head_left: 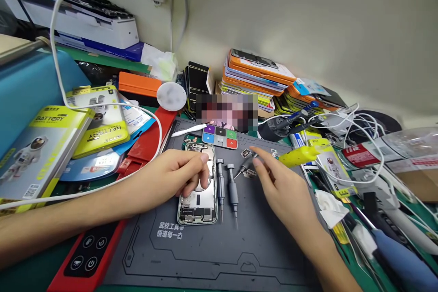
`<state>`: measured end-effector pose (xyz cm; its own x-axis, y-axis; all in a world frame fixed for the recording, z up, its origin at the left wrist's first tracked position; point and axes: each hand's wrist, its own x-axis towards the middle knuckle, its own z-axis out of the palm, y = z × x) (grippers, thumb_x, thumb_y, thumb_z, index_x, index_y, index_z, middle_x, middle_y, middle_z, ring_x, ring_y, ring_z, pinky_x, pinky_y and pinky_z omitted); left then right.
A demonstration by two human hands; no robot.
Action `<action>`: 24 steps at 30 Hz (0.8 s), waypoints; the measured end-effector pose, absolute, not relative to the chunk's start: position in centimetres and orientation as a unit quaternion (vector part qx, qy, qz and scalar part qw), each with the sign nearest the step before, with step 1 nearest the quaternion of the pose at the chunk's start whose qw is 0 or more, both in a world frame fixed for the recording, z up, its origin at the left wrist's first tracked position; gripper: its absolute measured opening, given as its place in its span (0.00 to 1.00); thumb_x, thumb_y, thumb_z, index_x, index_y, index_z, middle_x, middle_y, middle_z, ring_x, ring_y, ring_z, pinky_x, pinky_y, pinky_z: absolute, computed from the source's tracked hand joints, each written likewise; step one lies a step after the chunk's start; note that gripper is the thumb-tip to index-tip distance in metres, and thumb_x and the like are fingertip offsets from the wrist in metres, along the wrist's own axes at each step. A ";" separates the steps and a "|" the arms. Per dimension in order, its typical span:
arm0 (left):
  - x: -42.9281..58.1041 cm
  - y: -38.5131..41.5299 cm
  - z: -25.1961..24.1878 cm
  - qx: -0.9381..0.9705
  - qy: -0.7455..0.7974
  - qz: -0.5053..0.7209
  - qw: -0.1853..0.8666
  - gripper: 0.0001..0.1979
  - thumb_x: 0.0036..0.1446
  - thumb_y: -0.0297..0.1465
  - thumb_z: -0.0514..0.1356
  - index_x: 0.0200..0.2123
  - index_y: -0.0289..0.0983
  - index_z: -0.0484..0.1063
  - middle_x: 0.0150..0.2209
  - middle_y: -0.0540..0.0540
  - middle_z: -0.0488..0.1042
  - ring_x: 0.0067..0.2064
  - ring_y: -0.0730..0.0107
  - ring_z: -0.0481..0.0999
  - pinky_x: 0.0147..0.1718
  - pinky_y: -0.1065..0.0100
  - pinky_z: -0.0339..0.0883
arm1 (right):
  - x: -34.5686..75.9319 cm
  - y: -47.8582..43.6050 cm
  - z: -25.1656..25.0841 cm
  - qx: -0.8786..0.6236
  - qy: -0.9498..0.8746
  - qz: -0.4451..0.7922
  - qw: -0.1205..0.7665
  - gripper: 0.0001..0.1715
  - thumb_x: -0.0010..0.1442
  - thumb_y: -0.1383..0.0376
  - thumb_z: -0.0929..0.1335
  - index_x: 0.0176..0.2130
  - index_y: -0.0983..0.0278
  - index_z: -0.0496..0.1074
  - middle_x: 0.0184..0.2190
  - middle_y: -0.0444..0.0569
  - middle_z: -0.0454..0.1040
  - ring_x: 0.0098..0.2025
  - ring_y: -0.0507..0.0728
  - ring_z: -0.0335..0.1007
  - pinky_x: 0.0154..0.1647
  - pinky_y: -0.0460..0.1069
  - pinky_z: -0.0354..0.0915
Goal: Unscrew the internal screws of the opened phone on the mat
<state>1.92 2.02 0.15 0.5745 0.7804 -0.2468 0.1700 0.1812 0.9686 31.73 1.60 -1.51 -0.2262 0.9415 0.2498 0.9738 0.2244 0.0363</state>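
An opened smartphone (197,200), its inner parts bare, lies on the dark grey work mat (191,260). Over its upper half is my left hand (186,171), fingers curled in; whatever may be between them is hidden. My right hand (278,180) grips a small precision screwdriver (245,165) near its top end, the shaft slanting down-left toward the mat. Two more grey screwdrivers, a left one (221,185) and a right one (233,189), lie side by side right of the phone. Small metal parts (249,173) lie beside the held screwdriver's tip.
A colour-squared tray (220,137) and a white pen-like tool (188,130) lie beyond the phone. Battery boxes (44,150) crowd the left, near a red device (91,253) with buttons. A white cable (102,197) crosses under my left forearm. Tools and a yellow bottle (297,156) fill the right.
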 end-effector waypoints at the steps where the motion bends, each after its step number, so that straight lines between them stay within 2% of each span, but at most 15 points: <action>1: 2.0 2.0 0.2 0.591 0.399 0.234 0.661 0.33 0.75 0.56 0.49 0.35 0.32 0.73 0.23 0.50 0.66 0.26 0.79 0.62 0.28 0.76 0.57 | 31.6 1.6 -1.7 -0.617 -0.779 -0.071 0.085 0.34 0.78 0.46 0.49 0.64 0.46 0.72 0.55 0.26 0.56 0.49 0.11 0.40 0.39 0.18 0.34; 3: 2.0 2.1 0.3 0.585 0.401 0.237 0.664 0.33 0.75 0.56 0.50 0.35 0.32 0.73 0.23 0.50 0.66 0.26 0.78 0.62 0.28 0.76 0.57 | 31.4 1.5 -1.9 -0.626 -0.774 -0.029 0.085 0.37 0.77 0.43 0.48 0.61 0.50 0.75 0.53 0.28 0.58 0.47 0.11 0.41 0.36 0.17 0.30; 6: 2.0 2.1 0.3 0.586 0.400 0.237 0.663 0.33 0.75 0.56 0.49 0.36 0.33 0.73 0.23 0.50 0.66 0.27 0.78 0.63 0.29 0.75 0.58 | 31.2 1.5 -2.0 -0.646 -0.759 0.021 0.079 0.49 0.75 0.37 0.46 0.51 0.68 0.76 0.42 0.34 0.62 0.32 0.17 0.35 0.30 0.24 0.28; 8: 2.0 2.2 0.3 0.588 0.401 0.237 0.661 0.34 0.75 0.57 0.48 0.35 0.33 0.73 0.23 0.50 0.66 0.26 0.78 0.64 0.29 0.75 0.58 | 31.3 1.4 -2.1 -0.653 -0.752 0.043 0.073 0.54 0.73 0.33 0.46 0.49 0.73 0.74 0.37 0.36 0.61 0.27 0.20 0.32 0.29 0.27 0.28; 10: 1.9 2.2 0.2 0.589 0.403 0.239 0.658 0.33 0.75 0.56 0.49 0.36 0.33 0.73 0.23 0.50 0.67 0.27 0.78 0.64 0.29 0.74 0.58 | 31.5 1.3 -2.1 -0.655 -0.750 0.049 0.078 0.53 0.72 0.34 0.47 0.48 0.74 0.73 0.34 0.38 0.60 0.26 0.20 0.33 0.29 0.27 0.28; 13: 1.9 2.3 0.0 0.588 0.399 0.247 0.659 0.32 0.76 0.55 0.49 0.36 0.32 0.73 0.23 0.50 0.68 0.27 0.78 0.65 0.29 0.74 0.59 | 31.3 1.0 -2.0 -0.651 -0.748 0.020 0.126 0.49 0.74 0.37 0.48 0.54 0.77 0.66 0.32 0.39 0.59 0.29 0.18 0.39 0.31 0.18 0.34; 15: 1.9 2.3 0.0 0.582 0.392 0.257 0.664 0.32 0.77 0.54 0.48 0.35 0.32 0.73 0.23 0.51 0.67 0.26 0.78 0.65 0.29 0.74 0.58 | 30.7 0.8 -1.6 -0.638 -0.748 -0.005 0.184 0.47 0.77 0.40 0.47 0.64 0.80 0.55 0.35 0.37 0.60 0.34 0.14 0.46 0.37 0.11 0.42; 17: 1.9 2.2 -0.1 0.577 0.391 0.265 0.667 0.32 0.77 0.54 0.49 0.35 0.33 0.73 0.22 0.51 0.67 0.26 0.79 0.64 0.29 0.75 0.57 | 29.7 0.5 -1.1 -0.610 -0.757 -0.015 0.236 0.46 0.79 0.45 0.47 0.74 0.80 0.41 0.40 0.37 0.62 0.36 0.12 0.47 0.41 0.08 0.46; 18: 1.9 2.2 0.0 0.575 0.390 0.268 0.667 0.32 0.77 0.54 0.49 0.34 0.32 0.73 0.22 0.51 0.66 0.26 0.79 0.63 0.29 0.75 0.57 | 29.2 0.3 -0.8 -0.599 -0.760 -0.018 0.251 0.46 0.79 0.47 0.47 0.77 0.81 0.38 0.40 0.37 0.62 0.36 0.12 0.46 0.42 0.08 0.47; 20: 1.9 2.2 0.0 0.573 0.392 0.273 0.666 0.32 0.76 0.54 0.49 0.34 0.32 0.73 0.22 0.52 0.66 0.26 0.79 0.63 0.28 0.74 0.56 | 28.2 0.1 -0.4 -0.588 -0.764 -0.017 0.265 0.48 0.79 0.48 0.46 0.78 0.84 0.37 0.38 0.39 0.61 0.41 0.12 0.45 0.47 0.07 0.48; 22: 1.9 2.3 0.0 0.572 0.394 0.278 0.664 0.32 0.76 0.54 0.50 0.34 0.32 0.72 0.22 0.52 0.66 0.26 0.79 0.62 0.28 0.74 0.55 | 27.4 -0.1 -0.1 -0.582 -0.765 -0.014 0.275 0.48 0.78 0.47 0.47 0.76 0.84 0.46 0.35 0.41 0.60 0.46 0.14 0.45 0.53 0.07 0.50; 24: 1.9 2.4 -0.1 0.571 0.397 0.290 0.658 0.31 0.76 0.54 0.50 0.33 0.33 0.71 0.22 0.52 0.66 0.26 0.79 0.62 0.28 0.73 0.55 | 26.9 -0.2 0.1 -0.575 -0.767 -0.010 0.286 0.48 0.77 0.46 0.47 0.74 0.83 0.50 0.34 0.42 0.59 0.49 0.15 0.45 0.57 0.08 0.52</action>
<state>1.90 2.39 -0.06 0.5170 0.8342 -0.1919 0.0720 0.1810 0.9808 26.87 -0.20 0.09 -0.1756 0.8752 0.4508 0.8869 0.3394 -0.3135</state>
